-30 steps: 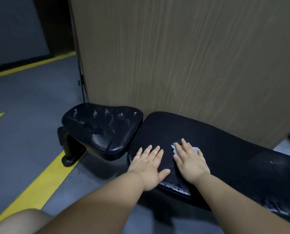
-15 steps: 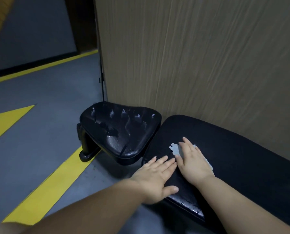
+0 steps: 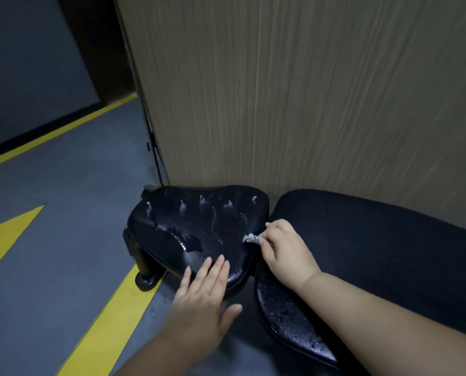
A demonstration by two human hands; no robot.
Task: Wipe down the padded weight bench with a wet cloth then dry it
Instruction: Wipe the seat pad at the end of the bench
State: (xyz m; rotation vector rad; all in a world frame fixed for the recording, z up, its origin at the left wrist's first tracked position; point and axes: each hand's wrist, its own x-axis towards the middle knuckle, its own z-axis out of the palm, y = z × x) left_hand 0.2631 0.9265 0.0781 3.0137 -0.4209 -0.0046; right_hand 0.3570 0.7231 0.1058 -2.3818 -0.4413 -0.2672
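Pale cloth (image 3: 250, 238) – R hand (image 3: 287, 252) pinches

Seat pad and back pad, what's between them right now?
A narrow dark gap, seen in the head view, separates the seat pad from the back pad; the right hand, pinching the cloth, reaches across it.

We are showing two bare hands and bare forearms.
Our left hand (image 3: 202, 297) and right hand (image 3: 286, 251) are appearing uncovered, with short, rounded fingers (image 3: 218, 268); our left forearm (image 3: 150, 354) and right forearm (image 3: 389, 321) are running bare and smooth to the lower edge of the view.
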